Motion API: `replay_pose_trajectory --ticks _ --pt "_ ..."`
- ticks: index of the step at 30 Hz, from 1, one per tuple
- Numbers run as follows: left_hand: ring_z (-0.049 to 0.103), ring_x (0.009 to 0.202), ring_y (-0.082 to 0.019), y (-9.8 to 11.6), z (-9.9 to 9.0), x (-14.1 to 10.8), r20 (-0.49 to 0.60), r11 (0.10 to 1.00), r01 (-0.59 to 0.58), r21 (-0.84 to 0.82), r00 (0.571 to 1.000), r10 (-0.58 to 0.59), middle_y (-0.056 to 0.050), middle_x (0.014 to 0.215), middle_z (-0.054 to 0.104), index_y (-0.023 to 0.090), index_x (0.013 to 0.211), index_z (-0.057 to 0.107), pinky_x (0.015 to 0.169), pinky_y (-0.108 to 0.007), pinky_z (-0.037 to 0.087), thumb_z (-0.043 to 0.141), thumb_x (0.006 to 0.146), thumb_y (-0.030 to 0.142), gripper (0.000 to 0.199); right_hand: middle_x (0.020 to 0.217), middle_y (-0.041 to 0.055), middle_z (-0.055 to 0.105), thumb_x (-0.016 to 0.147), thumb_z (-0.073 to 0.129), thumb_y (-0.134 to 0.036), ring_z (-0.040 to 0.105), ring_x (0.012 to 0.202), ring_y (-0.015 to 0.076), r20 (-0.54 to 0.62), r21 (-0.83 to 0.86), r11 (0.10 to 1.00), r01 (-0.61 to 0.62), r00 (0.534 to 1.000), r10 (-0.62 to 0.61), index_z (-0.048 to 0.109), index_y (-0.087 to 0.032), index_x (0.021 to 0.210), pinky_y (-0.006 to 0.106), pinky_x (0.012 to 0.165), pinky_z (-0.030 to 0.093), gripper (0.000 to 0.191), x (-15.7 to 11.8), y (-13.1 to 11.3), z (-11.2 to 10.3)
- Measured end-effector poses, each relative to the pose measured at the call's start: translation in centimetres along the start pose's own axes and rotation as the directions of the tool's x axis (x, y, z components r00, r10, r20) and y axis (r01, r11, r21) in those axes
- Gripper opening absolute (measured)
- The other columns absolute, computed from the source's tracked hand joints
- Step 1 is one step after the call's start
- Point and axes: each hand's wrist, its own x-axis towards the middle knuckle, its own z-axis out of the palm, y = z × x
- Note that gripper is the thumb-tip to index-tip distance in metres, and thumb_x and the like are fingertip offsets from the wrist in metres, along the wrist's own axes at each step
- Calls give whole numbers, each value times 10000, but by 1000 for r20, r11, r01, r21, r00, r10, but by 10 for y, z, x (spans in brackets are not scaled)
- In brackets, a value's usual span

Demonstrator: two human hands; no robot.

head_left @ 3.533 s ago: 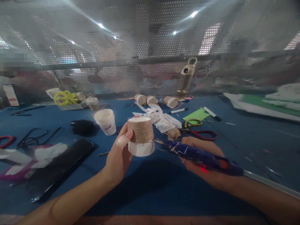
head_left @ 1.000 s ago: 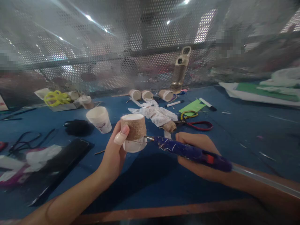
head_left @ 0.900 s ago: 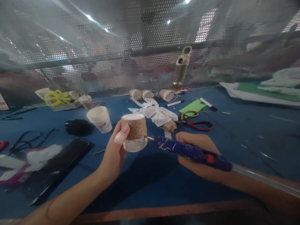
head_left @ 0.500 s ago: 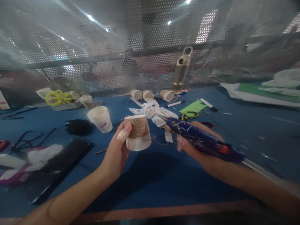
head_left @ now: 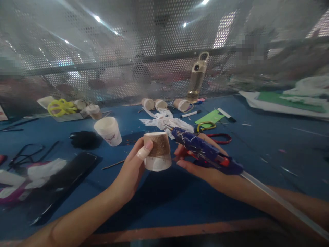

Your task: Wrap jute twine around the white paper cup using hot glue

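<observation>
Upside down in my left hand (head_left: pixel 137 161) is a paper cup (head_left: pixel 157 164), its upper half wrapped in brown twine (head_left: pixel 160 144) and its lower part bare white. My thumb presses on the twine and the other fingers are hidden behind the cup. My right hand (head_left: pixel 197 161) grips a dark blue glue gun (head_left: pixel 203 147), whose metal nozzle points left, just above and behind the cup, and looks apart from it. A clear glue stick (head_left: pixel 277 197) runs out of the gun's back end. The right thumb and a fingertip are close to the cup's right side.
White stacked cups (head_left: pixel 108 132) stand at left, near a black bundle (head_left: pixel 83 140) and a dark phone-like slab (head_left: pixel 66 185). Behind lie crumpled white plastic (head_left: pixel 177 123), several twine-wrapped cups (head_left: pixel 160 104) and a bottle (head_left: pixel 197 80). Red-handled scissors (head_left: pixel 221 138) and green paper (head_left: pixel 210 117) lie right.
The cup has moved slightly right and down. The glue gun has shifted left, bringing its nozzle over the cup, and my right fingers are closer to the cup.
</observation>
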Motion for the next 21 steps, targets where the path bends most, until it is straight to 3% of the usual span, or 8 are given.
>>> replay_pose_trajectory --ticks 5,13,21 --pt "584 1181 -273 -1 -2 2 -14 1000 -10 22 1000 10 -48 1159 696 239 1119 672 987 -387 413 632 922 494 324 871 -21 704 795 820 -227 690 833 150 22 -51 998 27 999 -26 681 -262 861 301 790 599 158 1 1 -3" --pt "589 1180 -275 2 -1 1 -52 998 -22 66 998 25 -57 1177 688 227 1122 663 974 -384 431 684 894 476 339 863 -44 698 791 823 -316 686 785 164 -39 -17 999 -36 999 36 646 -314 875 324 726 600 196 0 7 -7" --pt "561 1229 -259 3 0 1 -13 997 -43 68 999 44 -63 1220 673 213 1130 657 1025 -361 406 697 895 436 327 858 -48 700 784 834 -314 689 808 189 -93 -182 983 1 996 -18 648 -346 842 365 754 595 197 -5 -3 -10"
